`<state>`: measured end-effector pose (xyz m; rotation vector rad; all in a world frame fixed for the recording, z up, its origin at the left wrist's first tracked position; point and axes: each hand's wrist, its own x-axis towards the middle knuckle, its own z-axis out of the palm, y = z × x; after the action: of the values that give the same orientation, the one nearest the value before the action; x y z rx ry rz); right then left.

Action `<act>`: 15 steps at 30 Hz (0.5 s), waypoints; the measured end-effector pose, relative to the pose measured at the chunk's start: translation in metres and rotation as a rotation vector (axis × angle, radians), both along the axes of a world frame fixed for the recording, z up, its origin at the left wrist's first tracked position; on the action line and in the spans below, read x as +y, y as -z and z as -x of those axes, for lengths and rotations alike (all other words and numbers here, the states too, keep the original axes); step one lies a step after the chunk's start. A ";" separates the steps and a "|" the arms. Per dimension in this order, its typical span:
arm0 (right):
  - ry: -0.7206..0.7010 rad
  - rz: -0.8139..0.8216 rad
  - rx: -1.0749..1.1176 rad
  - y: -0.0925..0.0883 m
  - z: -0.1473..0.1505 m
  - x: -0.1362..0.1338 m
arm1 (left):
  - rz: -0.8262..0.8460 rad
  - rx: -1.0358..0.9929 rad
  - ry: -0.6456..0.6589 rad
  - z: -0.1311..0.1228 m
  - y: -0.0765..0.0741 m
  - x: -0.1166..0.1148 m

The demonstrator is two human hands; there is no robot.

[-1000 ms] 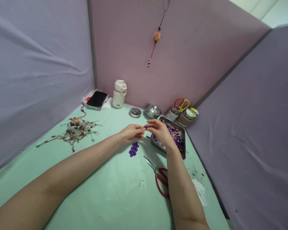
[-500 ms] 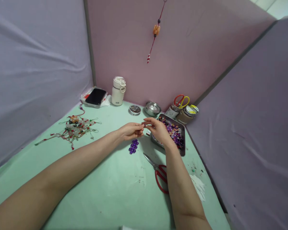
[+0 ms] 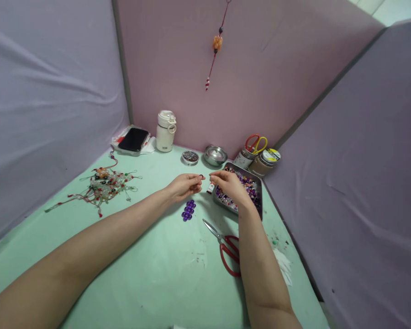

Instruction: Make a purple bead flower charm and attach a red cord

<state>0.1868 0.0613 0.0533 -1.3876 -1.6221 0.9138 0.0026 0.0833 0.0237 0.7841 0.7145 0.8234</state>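
Observation:
My left hand point(image 3: 187, 186) pinches a small dark bead point(image 3: 201, 176) at its fingertips. Just to the right, my right hand point(image 3: 228, 183) has thumb and fingers drawn together in a pinch; whatever they hold is too small to make out. A narrow gap separates the two hands. Below my left hand, a cluster of purple beads point(image 3: 188, 210) lies on the green cloth. My right hand hovers over the near left edge of a metal tray point(image 3: 261, 201) full of mixed beads. Red-handled scissors point(image 3: 222, 237) rest beside my right forearm, blades toward the purple beads.
A heap of beaded ornaments point(image 3: 108, 185) lies at left. Along the back stand a phone point(image 3: 134, 139), a white bottle point(image 3: 165, 132), a round tin point(image 3: 190, 158), a metal bowl point(image 3: 215, 156), and a lidded jar point(image 3: 265, 162). A beaded cord point(image 3: 217, 43) hangs on the pink wall.
My hands have come apart slightly, the right one pulling back from the left. The dark bead now shows at my left fingertips. The whole view has shifted a little.

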 end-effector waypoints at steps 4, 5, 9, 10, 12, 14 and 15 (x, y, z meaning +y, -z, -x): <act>0.027 0.129 0.105 0.007 0.013 0.001 | -0.069 -0.001 -0.034 -0.001 0.002 0.000; 0.059 0.112 0.158 0.008 0.016 0.002 | -0.091 -0.002 -0.037 -0.001 0.003 0.000; 0.167 -0.004 0.322 0.012 0.029 0.006 | -0.151 0.017 -0.066 -0.003 0.004 -0.001; 0.178 -0.024 0.326 0.013 0.031 0.006 | -0.158 0.026 -0.078 -0.003 0.004 -0.001; 0.193 -0.051 0.314 0.012 0.033 0.006 | -0.167 0.043 -0.101 -0.004 0.002 -0.003; 0.204 -0.066 0.292 0.011 0.035 0.005 | -0.174 0.062 -0.115 -0.004 0.000 -0.004; 0.204 -0.077 0.279 0.010 0.035 0.005 | -0.181 0.069 -0.117 -0.004 -0.002 -0.004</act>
<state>0.1514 0.0660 0.0431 -1.2826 -1.2690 0.8717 0.0064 0.0790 0.0252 0.9434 0.7603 0.9802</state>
